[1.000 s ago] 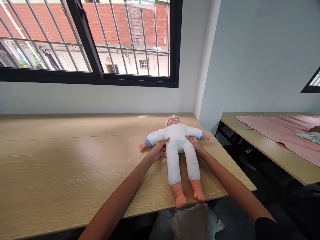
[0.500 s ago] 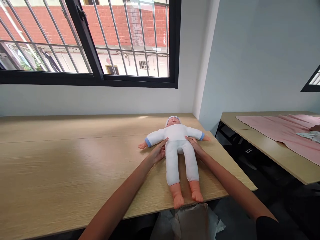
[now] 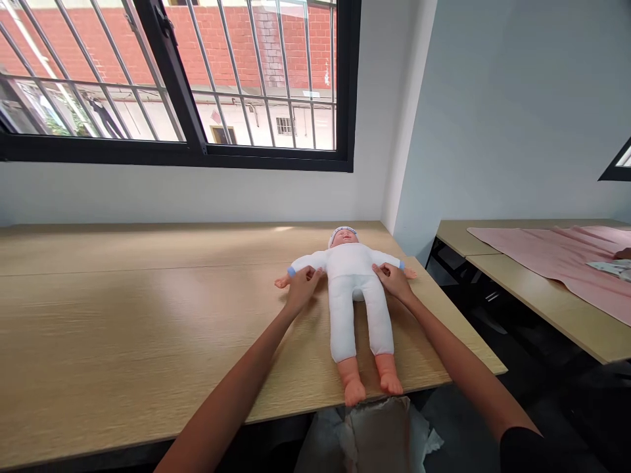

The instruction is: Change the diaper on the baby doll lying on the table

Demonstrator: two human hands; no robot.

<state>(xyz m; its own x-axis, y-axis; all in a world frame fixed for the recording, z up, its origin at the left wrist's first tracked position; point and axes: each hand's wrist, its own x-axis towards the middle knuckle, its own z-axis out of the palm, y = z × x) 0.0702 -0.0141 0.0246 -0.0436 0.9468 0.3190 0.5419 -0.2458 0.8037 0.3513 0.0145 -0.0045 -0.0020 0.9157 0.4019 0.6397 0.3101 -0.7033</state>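
A baby doll (image 3: 351, 261) in a white outfit with blue cuffs and a patterned headband lies on its back on the wooden table, arms spread, bare feet at the front edge. My left hand (image 3: 304, 284) is beside the doll's waist, over its sleeve on the left, fingers pinched together; what they hold, if anything, is too small to tell. At the waist's other side my right hand (image 3: 393, 278) touches the white cloth with thumb and fingers drawn together. Whether cloth is caught between them is unclear.
The wooden table (image 3: 148, 328) runs left under a barred window (image 3: 276, 157). A second table (image 3: 537, 282) at the right bears a pink cloth (image 3: 582, 259), with part of a hand at the far right. A cardboard box (image 3: 379, 433) stands below the front edge.
My left hand has moved up and left from the doll's side onto its sleeve area. My right hand has shifted slightly right, its fingers now more bent. The view has moved slightly.
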